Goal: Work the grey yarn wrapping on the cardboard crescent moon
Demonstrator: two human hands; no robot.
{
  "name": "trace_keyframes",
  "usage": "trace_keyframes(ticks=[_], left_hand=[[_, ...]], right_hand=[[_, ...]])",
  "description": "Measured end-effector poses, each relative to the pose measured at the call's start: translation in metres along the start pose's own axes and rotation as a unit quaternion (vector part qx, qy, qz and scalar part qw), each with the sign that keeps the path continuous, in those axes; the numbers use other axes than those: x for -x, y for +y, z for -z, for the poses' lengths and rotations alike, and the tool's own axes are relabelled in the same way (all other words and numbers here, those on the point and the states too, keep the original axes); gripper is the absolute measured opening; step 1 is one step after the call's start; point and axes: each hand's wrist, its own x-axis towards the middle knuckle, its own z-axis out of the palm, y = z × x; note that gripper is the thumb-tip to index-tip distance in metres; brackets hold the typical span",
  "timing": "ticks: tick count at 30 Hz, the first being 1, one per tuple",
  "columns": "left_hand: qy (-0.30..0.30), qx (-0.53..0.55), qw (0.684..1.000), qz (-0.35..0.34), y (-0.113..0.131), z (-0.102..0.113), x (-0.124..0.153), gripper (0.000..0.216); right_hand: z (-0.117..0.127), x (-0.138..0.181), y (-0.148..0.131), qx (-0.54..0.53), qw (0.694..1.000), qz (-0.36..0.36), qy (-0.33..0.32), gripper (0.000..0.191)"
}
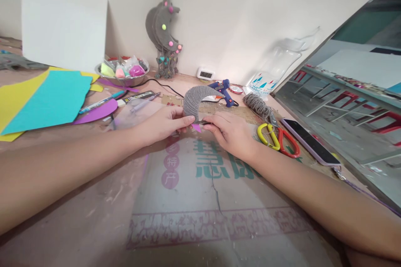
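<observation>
A crescent [194, 99] wound with grey yarn stands upright above the table, its curved tip pointing right. My left hand [169, 123] is closed on its lower left side, thumb in front. Bare purple material [196, 127] shows at the crescent's lower end, between the hands. My right hand [230, 133] is closed in a pinch beside that end, on what looks like the grey yarn; its fingertips partly hide it. A loose yarn strand [216, 194] trails below over the printed sheet [184, 196].
Scissors [290, 144], a yarn bundle [258, 106] and a phone [310, 141] lie right. Behind are a glue gun [226, 91], a small clock [206, 74] and a glass jar [266, 71]. Left are coloured sheets [50, 100] and a metal bowl [122, 80]. A decorated moon [161, 29] hangs behind.
</observation>
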Motion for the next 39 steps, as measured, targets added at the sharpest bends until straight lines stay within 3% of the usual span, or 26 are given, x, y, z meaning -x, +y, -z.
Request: trace_keyframes(ticks=[7,39], left_hand=[[-0.003,0.024,1.0,0.003,-0.0021,0.0001,-0.0011,0.027],[0.004,0.031,0.999,-0.008,-0.0048,0.0004,-0.0015,0.027]], right_hand=[[-0.0004,0.0026,0.0012,-0.022,0.999,-0.023,0.031,0.02],[-0.0008,0.002,0.0022,0.02,1.0,0.003,0.011,0.021]])
